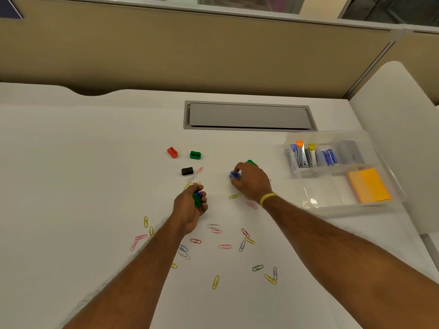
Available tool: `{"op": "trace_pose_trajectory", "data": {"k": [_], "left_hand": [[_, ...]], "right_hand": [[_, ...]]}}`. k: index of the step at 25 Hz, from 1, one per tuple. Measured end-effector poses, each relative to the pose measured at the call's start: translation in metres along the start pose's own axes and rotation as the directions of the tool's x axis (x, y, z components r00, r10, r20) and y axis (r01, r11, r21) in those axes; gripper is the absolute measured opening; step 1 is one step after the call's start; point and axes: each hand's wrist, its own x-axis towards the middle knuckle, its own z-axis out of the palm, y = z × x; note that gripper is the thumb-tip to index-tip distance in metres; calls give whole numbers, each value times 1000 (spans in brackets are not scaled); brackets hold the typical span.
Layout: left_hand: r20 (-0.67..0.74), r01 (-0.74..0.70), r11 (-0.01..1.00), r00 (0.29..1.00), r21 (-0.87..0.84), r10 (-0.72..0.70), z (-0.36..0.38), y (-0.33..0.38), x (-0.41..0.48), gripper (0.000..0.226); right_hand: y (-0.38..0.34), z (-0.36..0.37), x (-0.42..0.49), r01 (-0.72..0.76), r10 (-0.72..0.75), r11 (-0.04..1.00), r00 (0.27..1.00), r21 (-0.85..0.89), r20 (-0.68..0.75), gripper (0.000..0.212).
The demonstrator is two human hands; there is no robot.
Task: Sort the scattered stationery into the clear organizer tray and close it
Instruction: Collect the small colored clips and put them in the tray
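Nearest: coloured wire paper clips (pixel 224 246) are scattered flat across the white surface (pixel 83 186), some right beside the forearms.

Mid-field: the left hand (pixel 190 207) is closed in a fist around small green and blue plastic sharpeners (pixel 196 198). Further out, a small blue plastic sharpener (pixel 234 175) is pinched by the fingers of the right hand (pixel 251 182). A green piece (pixel 251 162) is seen just behind the knuckles; whether it is gripped cannot be told.

Beyond: a black sharpener (pixel 187 171), a green sharpener (pixel 195 155) and a red sharpener (pixel 172 152) are left lying apart, untouched.

Far right: the clear plastic organizer tray (pixel 323 193) is open. Small staplers (pixel 303 154) are stowed in the rear compartment, an orange sticky-note pad (pixel 369 185) in the front right one. No lid is made out.

Risks:
- The left fist is loaded; a sharpener could be dropped if another is added.
- Clips could be swept off by the forearms on the reach to the tray.
- Flat clips are likely pushed rather than lifted.
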Motion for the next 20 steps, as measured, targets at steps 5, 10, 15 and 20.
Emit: {"op": "trace_pose_trajectory", "data": {"k": [5,10,15,20], "left_hand": [[12,-11,1000,1000,2,11,-1,-1,2,23],[7,-11,1000,1000,4,11,3,-3,2,23],[12,-18,1000,1000,20,17,6,-3,2,22],[8,-32,999,999,27,32,5,-4,3,21]], "right_hand": [[-2,-22,6,-239,325,148,928,960,181,12],[18,-44,18,-298,342,-138,881,945,328,24],[38,-35,36,-269,306,886,951,379,-40,22],[38,-27,36,-179,186,979,979,-96,79,42]]}}
